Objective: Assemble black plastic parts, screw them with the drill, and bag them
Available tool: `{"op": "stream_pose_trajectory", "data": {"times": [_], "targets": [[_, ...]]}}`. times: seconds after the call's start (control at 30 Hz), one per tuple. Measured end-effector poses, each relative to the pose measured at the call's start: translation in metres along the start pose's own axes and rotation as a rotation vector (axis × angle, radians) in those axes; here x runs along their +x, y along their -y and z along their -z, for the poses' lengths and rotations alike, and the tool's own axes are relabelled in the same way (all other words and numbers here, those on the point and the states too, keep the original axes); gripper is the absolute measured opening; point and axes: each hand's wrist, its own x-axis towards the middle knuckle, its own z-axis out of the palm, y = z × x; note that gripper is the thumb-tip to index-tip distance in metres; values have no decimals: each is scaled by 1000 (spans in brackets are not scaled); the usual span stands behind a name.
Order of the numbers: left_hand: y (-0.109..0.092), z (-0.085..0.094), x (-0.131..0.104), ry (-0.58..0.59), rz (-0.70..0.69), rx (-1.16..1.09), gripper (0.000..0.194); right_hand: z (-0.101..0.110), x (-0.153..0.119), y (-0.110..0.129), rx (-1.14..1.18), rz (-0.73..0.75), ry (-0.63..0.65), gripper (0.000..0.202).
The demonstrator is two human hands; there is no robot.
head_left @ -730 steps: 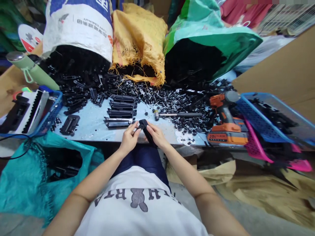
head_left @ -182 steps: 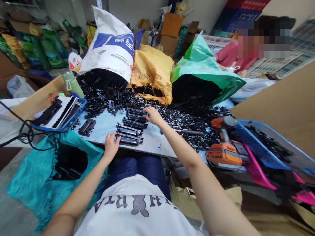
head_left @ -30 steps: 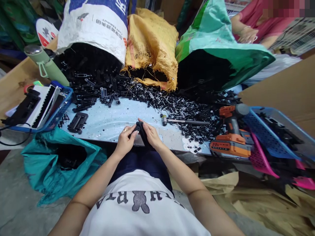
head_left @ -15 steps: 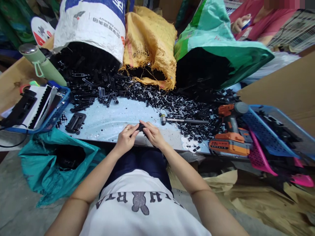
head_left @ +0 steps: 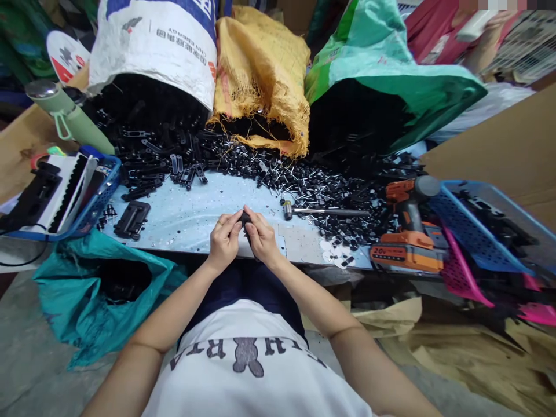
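Note:
A small black part (head_left: 245, 219) is pinched between my two hands at the table's front edge. My left hand (head_left: 225, 236) grips it from the left, and a ring shows on one finger. From the right, the fingers of my right hand (head_left: 261, 234) close on the same part. Much of it is hidden by my fingertips. Beyond my right hand lies a hammer (head_left: 325, 212) beside a heap of small black parts and metal pins (head_left: 299, 179). A black bracket-like piece (head_left: 132, 220) rests on the table to the left.
White (head_left: 160, 52), yellow (head_left: 260, 63) and green (head_left: 391, 58) sacks stand at the back. An orange drill (head_left: 406, 249) and blue basket (head_left: 482, 231) are right; a green bottle (head_left: 82, 124), another basket (head_left: 98, 197) and teal sack (head_left: 65, 295) are left. A person (head_left: 434, 29) is behind.
My hands have drawn closer together around the black part, with the fingertips pointing up more and covering more of it. The other person's hand has moved to the right.

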Motion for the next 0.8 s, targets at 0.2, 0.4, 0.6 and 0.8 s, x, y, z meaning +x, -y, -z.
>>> {"op": "stream_pose_trajectory", "data": {"times": [0.2, 0.4, 0.6, 0.8], "targets": [[15, -17, -22, 39, 355, 137, 39, 4, 18, -20, -174, -139, 334, 61], [32, -6, -14, 724, -80, 432, 60, 108, 104, -74, -721, -297, 14, 60], [25, -9, 6, 883, -119, 659, 49, 189, 177, -136, -1131, -727, 36, 48], [12, -9, 4, 857, 123, 778, 47, 212, 176, -133, -1119, -647, 124, 46]]}}
